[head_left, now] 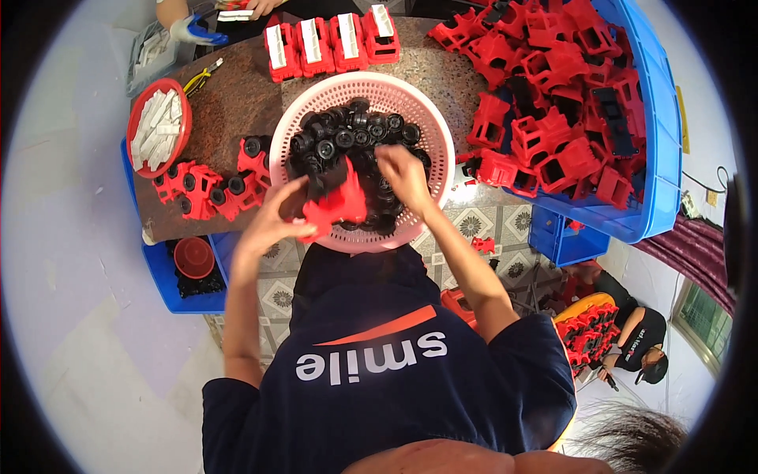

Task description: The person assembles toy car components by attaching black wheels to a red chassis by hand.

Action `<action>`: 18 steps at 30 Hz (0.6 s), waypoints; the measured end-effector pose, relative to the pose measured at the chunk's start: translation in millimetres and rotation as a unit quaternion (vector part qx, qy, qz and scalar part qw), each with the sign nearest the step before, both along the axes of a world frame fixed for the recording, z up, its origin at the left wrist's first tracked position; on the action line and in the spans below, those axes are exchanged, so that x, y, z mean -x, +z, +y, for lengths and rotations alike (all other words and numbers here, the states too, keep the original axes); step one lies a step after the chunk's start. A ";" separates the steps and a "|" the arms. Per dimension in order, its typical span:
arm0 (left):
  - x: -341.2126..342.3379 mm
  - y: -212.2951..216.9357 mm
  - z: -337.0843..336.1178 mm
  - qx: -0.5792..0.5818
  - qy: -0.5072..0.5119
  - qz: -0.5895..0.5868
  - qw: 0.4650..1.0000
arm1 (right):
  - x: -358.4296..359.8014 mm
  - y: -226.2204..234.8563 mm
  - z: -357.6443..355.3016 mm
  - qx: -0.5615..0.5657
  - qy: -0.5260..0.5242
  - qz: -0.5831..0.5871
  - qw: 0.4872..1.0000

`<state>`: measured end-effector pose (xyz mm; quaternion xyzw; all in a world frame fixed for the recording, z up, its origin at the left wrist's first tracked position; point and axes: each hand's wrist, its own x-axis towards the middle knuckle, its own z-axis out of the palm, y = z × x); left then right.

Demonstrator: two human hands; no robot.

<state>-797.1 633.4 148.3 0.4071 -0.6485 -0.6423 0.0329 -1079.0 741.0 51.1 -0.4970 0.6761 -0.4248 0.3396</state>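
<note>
My left hand (272, 225) grips a red toy car body (338, 207) with a black part on it, held tilted over the near left of a pink basket (439, 130); motion blurs it. Black toy wheels (343, 138) are heaped in the basket. Above the right part of the heap is my right hand (404, 175), fingers curled together; whatever they hold, if anything, is hidden. Left of the basket, several red car bodies with black wheels (201, 189) lie in a cluster on the stone table (237, 99).
A big blue bin (659, 134) piled with red car bodies stands at right. White parts fill a red bowl (188, 130), near yellow-handled pliers (201, 77). Red cars with white tops (312, 47) line the far side. Another person's gloved hand (197, 31) is beyond; a co-worker (632, 316) sits lower right.
</note>
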 end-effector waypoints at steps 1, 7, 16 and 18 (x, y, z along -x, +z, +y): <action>-17.2 6.5 -7.4 0.070 -0.135 -0.073 0.986 | 1.9 -17.9 -21.8 0.018 -0.028 0.086 0.996; -7.2 48.5 -12.6 0.079 -0.321 -0.127 0.935 | 20.7 -107.8 -97.3 -0.169 0.071 0.341 0.922; -15.5 9.4 -5.9 -0.145 -0.072 0.118 0.980 | 33.6 -80.9 -72.3 -0.052 -0.013 0.127 0.990; -11.0 0.5 12.1 -0.182 -0.016 0.158 0.970 | 23.9 -47.7 -58.5 -0.128 -0.024 -0.091 0.987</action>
